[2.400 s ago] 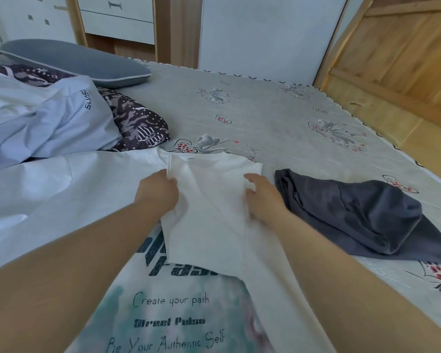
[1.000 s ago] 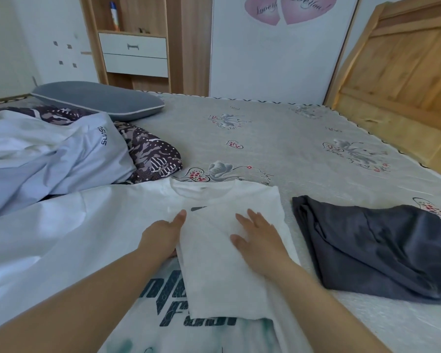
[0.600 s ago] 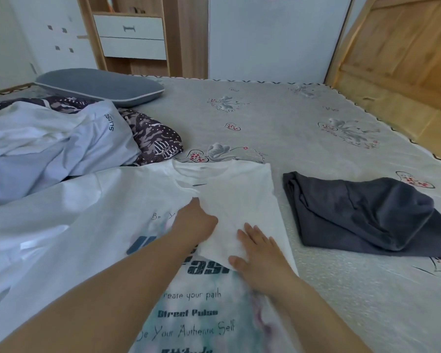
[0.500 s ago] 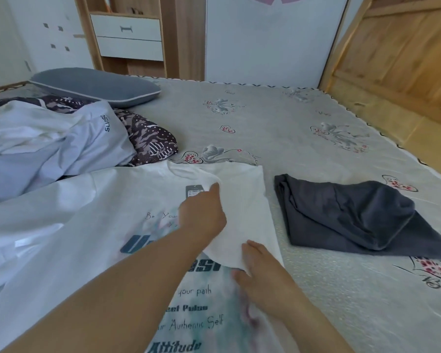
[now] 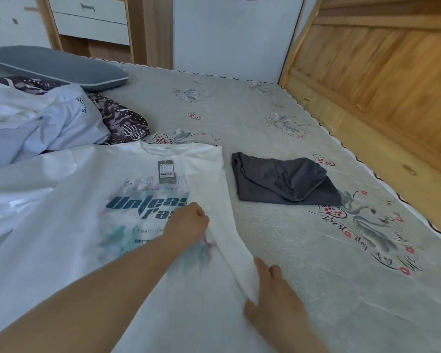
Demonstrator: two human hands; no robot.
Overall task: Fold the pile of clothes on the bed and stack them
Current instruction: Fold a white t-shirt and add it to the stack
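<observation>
White T-shirt (image 5: 69,225) lies print-up on the bed (image 5: 278,238), spread flat, collar toward the far side. A grey tag (image 5: 166,168) rests on the shirt just below the collar. The shirt's right edge is turned inward as a narrow folded strip running from the collar corner down toward the near side.

Left hand (image 5: 189,221) sits on the shirt at the inner edge of that strip, fingers curled and pinching the fabric. Right hand (image 5: 275,299) rests at the lower end of the strip, thumb under or against the cloth and fingers laid on the bed beside it; whether it grips the cloth or only presses it cannot be told.

Dark grey garment (image 5: 283,179) lies right of the shirt, apart from it, roughly folded, with a strip of bare bed between the two. Beyond and right of the shirt the bed surface is open up to its scalloped edge, where a wooden headboard (image 5: 379,72) stands.

Unfolded pile: a pale blue garment (image 5: 43,123) lies left of the shirt's collar, touching the shirt's left shoulder area, with a dark patterned garment (image 5: 122,121) partly under it. A grey pillow (image 5: 59,66) lies beyond the pile. A drawer unit (image 5: 89,19) stands past the bed's far edge.
</observation>
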